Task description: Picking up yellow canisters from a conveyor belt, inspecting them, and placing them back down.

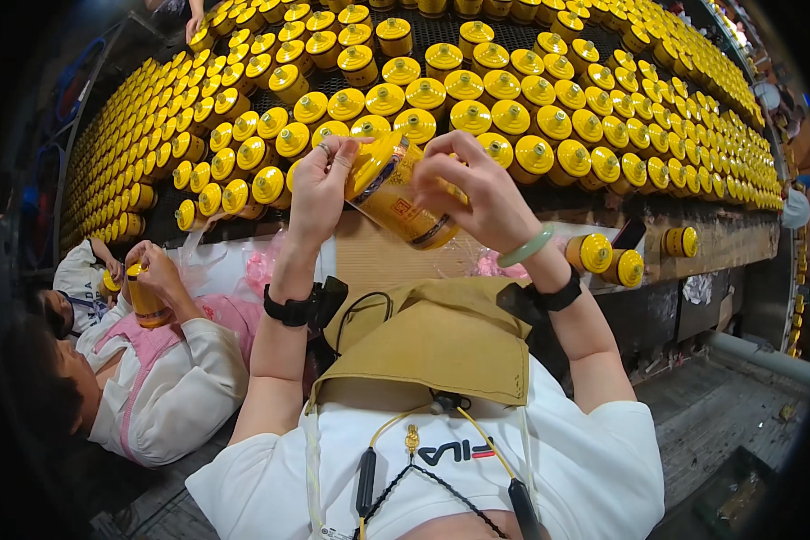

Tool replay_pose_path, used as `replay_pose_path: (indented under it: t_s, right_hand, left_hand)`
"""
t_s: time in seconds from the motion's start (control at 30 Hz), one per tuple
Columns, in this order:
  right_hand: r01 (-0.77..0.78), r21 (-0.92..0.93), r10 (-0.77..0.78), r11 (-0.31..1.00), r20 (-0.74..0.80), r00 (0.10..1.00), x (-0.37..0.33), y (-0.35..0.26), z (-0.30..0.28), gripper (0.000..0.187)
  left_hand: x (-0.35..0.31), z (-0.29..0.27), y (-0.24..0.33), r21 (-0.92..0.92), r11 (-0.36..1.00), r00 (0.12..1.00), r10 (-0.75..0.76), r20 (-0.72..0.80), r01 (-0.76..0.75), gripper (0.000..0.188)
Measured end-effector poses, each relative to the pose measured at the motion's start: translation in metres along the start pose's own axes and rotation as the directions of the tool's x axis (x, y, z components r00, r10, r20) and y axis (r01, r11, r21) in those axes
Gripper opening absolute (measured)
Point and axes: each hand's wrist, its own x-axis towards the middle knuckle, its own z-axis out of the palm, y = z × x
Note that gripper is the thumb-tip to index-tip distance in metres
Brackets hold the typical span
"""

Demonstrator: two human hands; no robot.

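A yellow lidded canister (396, 200) is tilted in front of me above the work table, its lid toward the upper left and its base toward the lower right. My left hand (320, 187) is closed on its lid end, thumb at the rim. Against the canister's printed side, my right hand (488, 191) has its fingers curled in a pinch. Those fingertips are slightly blurred, and whatever is between them is too small to make out. Strap bands circle both my wrists, and a pale green bangle (526, 246) sits on the right one.
Rows of similar yellow canisters (511, 118) fill the dark mesh surface beyond the table. Several more (590, 253) lie at the right edge, near a dark flat object (631, 234). Pink plastic (259, 268) lies by my left forearm. A co-worker (166, 378) at left holds another canister (148, 297).
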Motion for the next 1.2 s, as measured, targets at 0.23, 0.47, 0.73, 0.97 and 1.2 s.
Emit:
replay_pose_path:
  t_s: [0.23, 0.47, 0.73, 0.97, 1.2]
  right_hand:
    - [-0.045, -0.024, 0.046, 0.999, 0.016, 0.999, -0.005, 0.006, 0.005, 0.015]
    - [-0.213, 0.324, 0.145, 0.922, 0.221, 0.964, -0.032, -0.002, 0.024, 0.039]
    - [-0.428, 0.050, 0.417, 0.902, 0.149, 0.897, -0.057, 0.103, 0.057, 0.032]
    - [0.246, 0.938, 0.638, 0.244, -0.346, 0.688, 0.018, 0.037, -0.026, 0.020]
    - [-0.181, 0.321, 0.357, 0.930, -0.665, 0.656, -0.058, 0.088, 0.006, 0.010]
  left_hand:
    - [0.007, -0.017, -0.020, 0.354, 0.934, 0.995, -0.014, -0.097, 0.047, 0.035]
    - [0.013, -0.019, -0.054, -0.084, 0.972, 0.948, -0.234, -0.218, 0.220, 0.029]
    - [0.008, -0.009, -0.019, -0.502, 0.840, 0.976, -0.211, 0.045, 0.205, 0.027]
    - [0.020, -0.016, -0.046, -0.209, 0.963, 0.984, -0.179, -0.010, 0.173, 0.025]
    - [0.057, -0.053, -0.063, -0.170, 0.973, 0.901, -0.210, -0.379, 0.155, 0.027]
